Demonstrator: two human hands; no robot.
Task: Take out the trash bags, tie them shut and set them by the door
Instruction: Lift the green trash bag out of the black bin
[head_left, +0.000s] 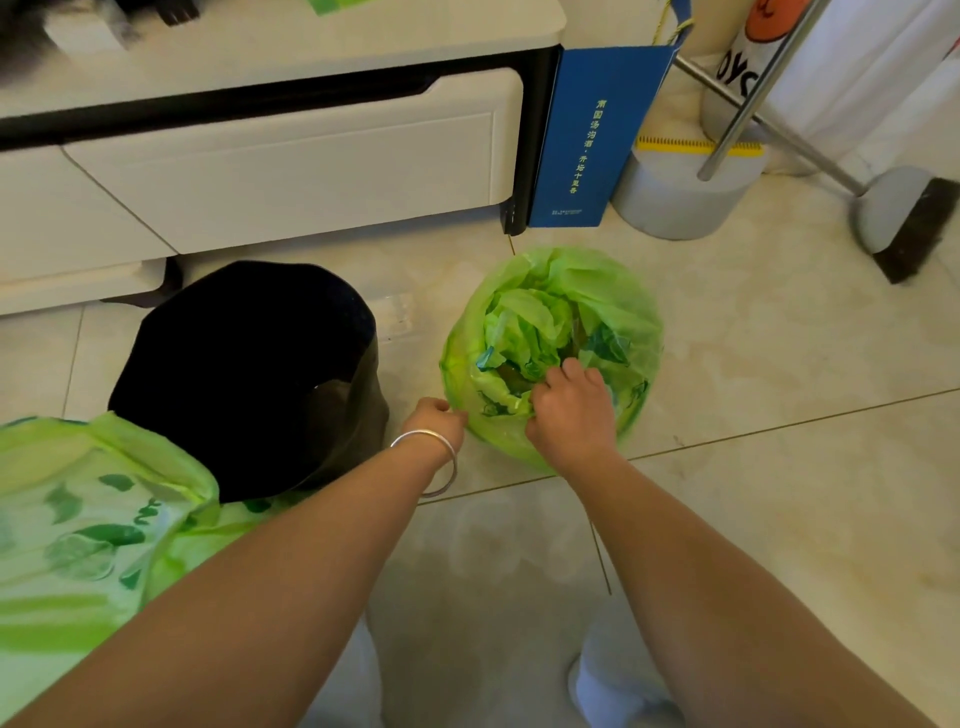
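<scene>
A green trash bag (613, 306) stands open on the tiled floor, with crumpled green plastic and scraps showing inside. My right hand (569, 410) is closed on the bag's near rim, fingers curled into the opening. My left hand (434, 418), a silver bangle on its wrist, pinches the rim at the bag's left edge. To the left stands a black trash bin (249, 364) with a dark inside. A second green bag (88, 525) with leaf prints lies at the lower left, partly behind my left forearm.
A white drawer cabinet (291, 171) runs along the back. Beside it lean a blue paper bag (592, 140), a grey round base (680, 192) and a metal-handled broom (904, 228). My white-slippered foot (613, 691) is below.
</scene>
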